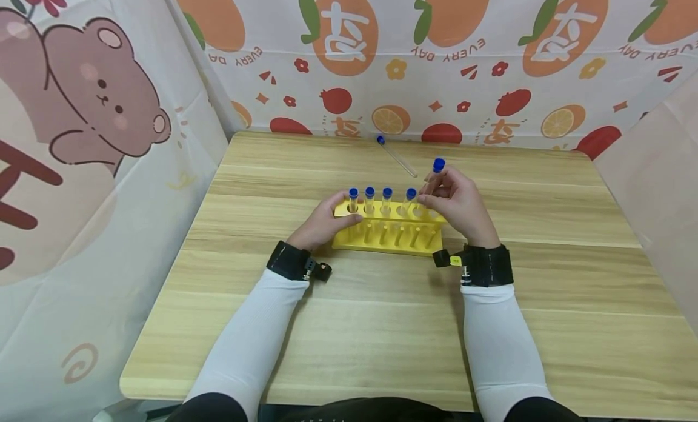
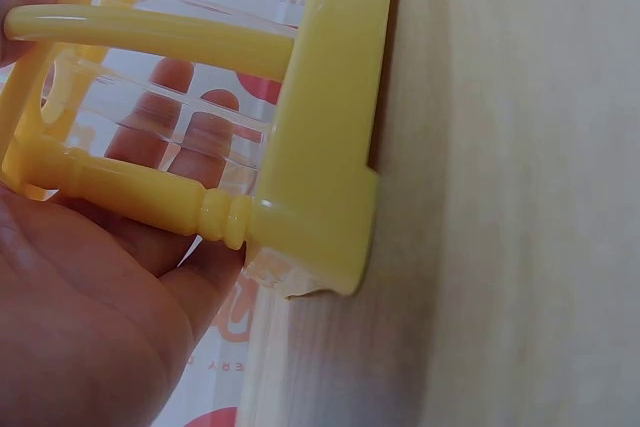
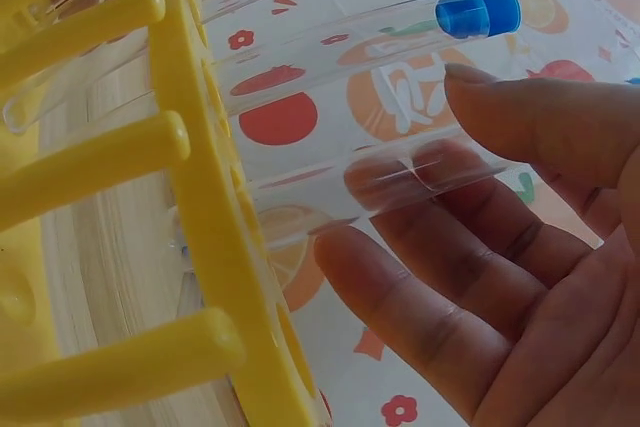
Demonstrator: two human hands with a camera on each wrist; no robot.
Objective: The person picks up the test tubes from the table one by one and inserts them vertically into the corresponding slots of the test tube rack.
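Note:
A yellow test tube rack [image 1: 389, 247] stands mid-table, holding several clear test tubes [image 1: 386, 202] with blue caps in its left and middle holes. My left hand [image 1: 324, 224] grips the rack's left end, thumb in front and fingers behind; the left wrist view shows the fingers [image 2: 205, 132] through the clear tubes. At the right end, my right hand [image 1: 455, 200] holds another test tube [image 3: 420, 187] between thumb and fingers, its blue cap [image 1: 438, 164] above the hand. That tube slants over the rack's top plate [image 3: 215, 197]; whether its lower end is inside a hole, I cannot tell.
Behind the rack, a loose blue-capped test tube [image 1: 398, 157] lies on the wooden table [image 1: 371, 325]. A fruit-patterned cloth [image 1: 403, 94] hangs along the table's back edge, and a bear-printed cloth [image 1: 109, 94] is on the left.

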